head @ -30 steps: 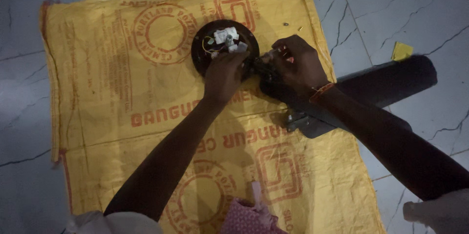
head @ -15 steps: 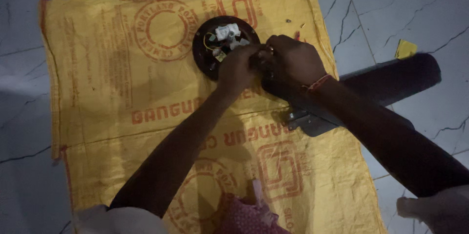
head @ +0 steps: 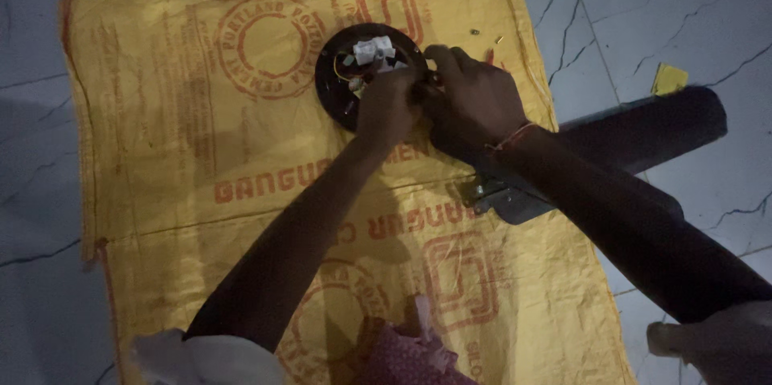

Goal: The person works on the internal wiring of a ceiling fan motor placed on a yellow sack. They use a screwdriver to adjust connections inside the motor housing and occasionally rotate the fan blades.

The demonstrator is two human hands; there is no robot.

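A round dark fan motor (head: 342, 83) lies on a yellow woven sack (head: 185, 136), with a white connector block (head: 375, 49) and coloured wires on its top. My left hand (head: 388, 105) rests on the motor's right part, fingers closed at the wiring just below the connector. My right hand (head: 476, 100) grips the motor's right edge, touching the left hand. What the fingers pinch is hidden between the two hands. A dark fan blade (head: 651, 128) runs off to the right, under my right forearm.
A grey metal bracket (head: 505, 202) joins the blade near the sack's right edge. Small screws (head: 476, 32) lie on the sack above my right hand. A yellow scrap (head: 669, 78) sits on the marble floor. Pink patterned cloth (head: 410, 351) shows at the bottom.
Both hands stay pressed together at the motor's right side, with only small finger shifts. The view has drifted, so the motor sits a little higher and further right in frame.
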